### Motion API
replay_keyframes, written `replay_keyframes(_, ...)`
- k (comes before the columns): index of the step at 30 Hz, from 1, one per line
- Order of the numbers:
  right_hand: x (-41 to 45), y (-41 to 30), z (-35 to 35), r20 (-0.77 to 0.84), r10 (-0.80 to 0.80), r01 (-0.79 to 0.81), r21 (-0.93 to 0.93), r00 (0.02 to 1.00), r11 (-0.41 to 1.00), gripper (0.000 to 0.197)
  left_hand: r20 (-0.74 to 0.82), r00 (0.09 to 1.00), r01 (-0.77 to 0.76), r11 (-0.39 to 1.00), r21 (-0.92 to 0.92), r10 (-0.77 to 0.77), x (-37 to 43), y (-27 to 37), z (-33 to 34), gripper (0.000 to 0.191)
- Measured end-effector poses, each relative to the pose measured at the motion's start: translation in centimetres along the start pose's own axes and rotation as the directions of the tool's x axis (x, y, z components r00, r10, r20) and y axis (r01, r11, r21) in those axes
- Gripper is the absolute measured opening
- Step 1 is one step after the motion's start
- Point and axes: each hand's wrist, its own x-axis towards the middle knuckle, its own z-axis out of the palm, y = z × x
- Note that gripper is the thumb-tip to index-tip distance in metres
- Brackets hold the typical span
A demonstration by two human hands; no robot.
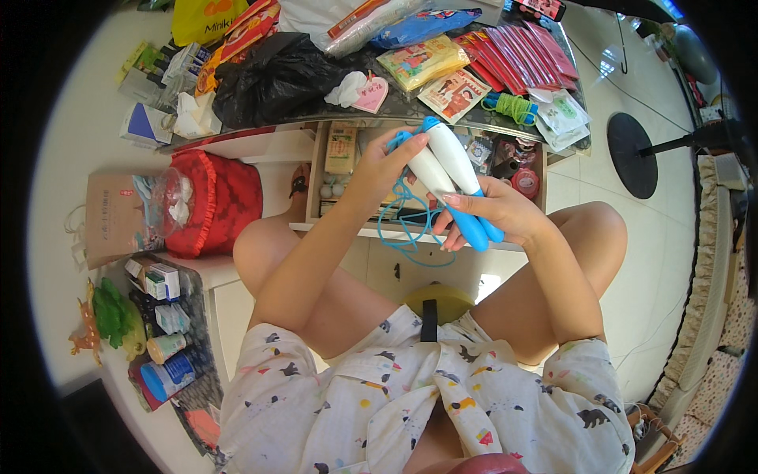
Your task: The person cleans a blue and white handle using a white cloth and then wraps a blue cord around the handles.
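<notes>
Both my hands hold a jump rope above an open drawer (536,207). Its two white-and-blue handles (453,155) lie side by side, slanting down to the right. At their upper ends, my left hand (394,151) grips the handles where the blue cord comes out. My right hand (503,207) is closed around the lower blue grips, thumb on top. The thin blue cord (408,237) hangs in loose loops below, in front of the drawer's edge. Inside the drawer are a yellowish pack (341,148), a red round item (524,182) and other small things, partly hidden by my hands.
On the dark patterned tabletop lie a black plastic bag (278,80), red envelopes (521,56), a yellow pack (423,62) and a green-and-blue rope bundle (512,109). A red fabric-covered container (228,201) stands at left. A round black stand base (632,155) rests on the floor at right.
</notes>
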Motion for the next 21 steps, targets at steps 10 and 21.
replay_keyframes(10,0.0,0.3,-0.2,0.108,0.039,-0.044,0.043,0.993,0.998,0.046,0.006,1.0,0.026,0.998,-0.064,-0.026,-0.2,-0.8,0.1,0.039)
replay_keyframes(21,0.3,0.9,0.5,0.297,0.035,-0.101,0.209,0.954,0.973,0.055,0.058,0.998,-0.02,0.999,0.03,0.018,-0.5,-1.1,0.0,0.055)
